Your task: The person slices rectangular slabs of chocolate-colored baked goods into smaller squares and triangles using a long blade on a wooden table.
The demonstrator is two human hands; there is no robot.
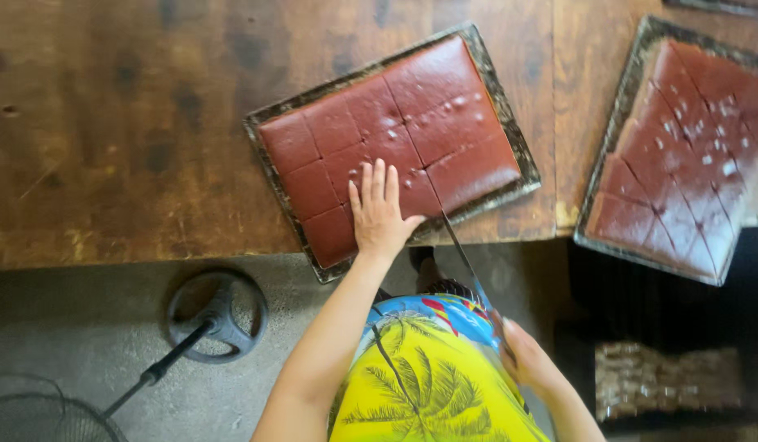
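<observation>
Right hand (530,360) clenched on knife (465,258) near table edge (149,245); left hand (379,214) flat, fingers released, on brown slab (395,139).

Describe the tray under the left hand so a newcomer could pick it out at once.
On the dark wooden table, find the rectangular metal tray of glossy reddish-brown slab hanging over the front edge at the middle. The left hand lies flat on it; unlike the second tray at the right, its cut pieces are larger.
</observation>
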